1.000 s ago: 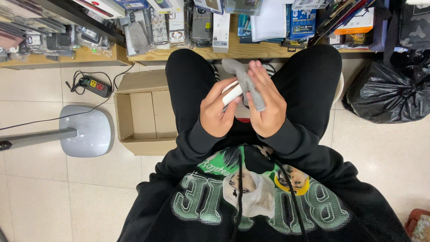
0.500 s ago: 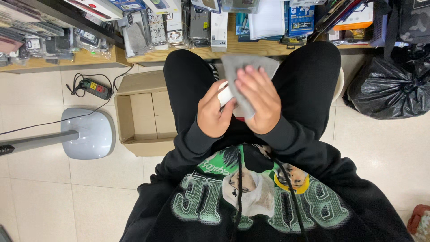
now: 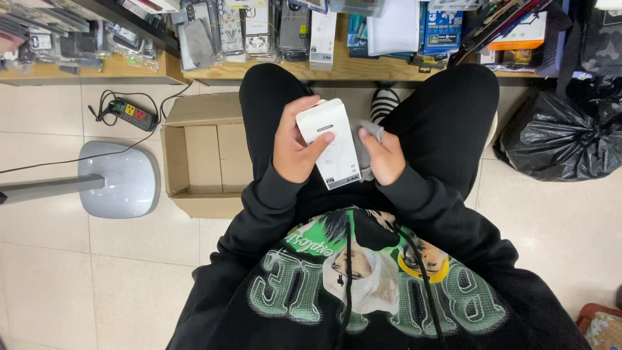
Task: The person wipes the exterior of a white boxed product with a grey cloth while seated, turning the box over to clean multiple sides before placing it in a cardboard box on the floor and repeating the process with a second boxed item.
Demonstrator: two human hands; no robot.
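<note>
One open cardboard box (image 3: 207, 155) lies on the floor at 9 o'clock, mouth up, within reach. The left hand (image 3: 295, 146) grasps one white box (image 3: 330, 142) over the lap, face up for viewing; at 3 o'clock of it, the right hand (image 3: 385, 155) pinches one grey cloth (image 3: 370, 133).

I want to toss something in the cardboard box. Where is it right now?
The open cardboard box sits on the tiled floor at the person's left, beside the left leg, between the grey stand base and the black trousers, just below the power strip.
</note>
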